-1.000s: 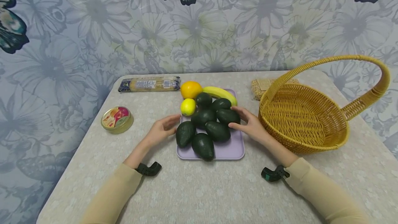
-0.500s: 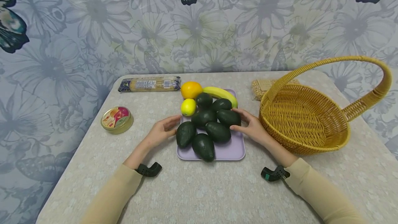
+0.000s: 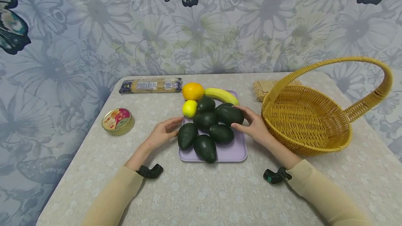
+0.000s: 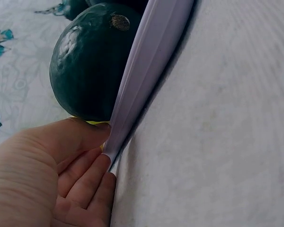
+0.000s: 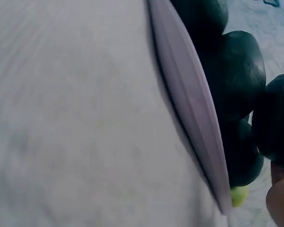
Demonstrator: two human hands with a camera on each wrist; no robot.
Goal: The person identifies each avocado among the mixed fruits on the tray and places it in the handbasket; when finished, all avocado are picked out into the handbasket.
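Observation:
My right hand (image 3: 255, 127) holds a dark green avocado (image 3: 230, 115) between thumb and fingers at the right side of a lilac tray (image 3: 233, 153). In the right wrist view that avocado (image 5: 273, 120) is raised above the others beside it. Several more avocados (image 3: 205, 148) lie on the tray. My left hand (image 3: 162, 132) rests at the tray's left edge, its fingers loosely bent. In the left wrist view its thumb and fingertips touch the tray's rim (image 4: 146, 61), close to an avocado (image 4: 92, 61). At the tray's far end are a lemon (image 3: 190, 108), an orange (image 3: 193, 91) and a banana (image 3: 221, 95).
A wicker basket (image 3: 303, 121) with a tall handle stands right of the tray, close to my right forearm. Behind it lies a woven straw item (image 3: 261, 88). A pasta packet (image 3: 150, 85) is at the back left, and a round tin (image 3: 117, 121) sits at left.
The avocado in my right hand has come up and slightly inward, now covering part of the one behind. An avocado beside it has shifted a little. My left hand has stayed in place.

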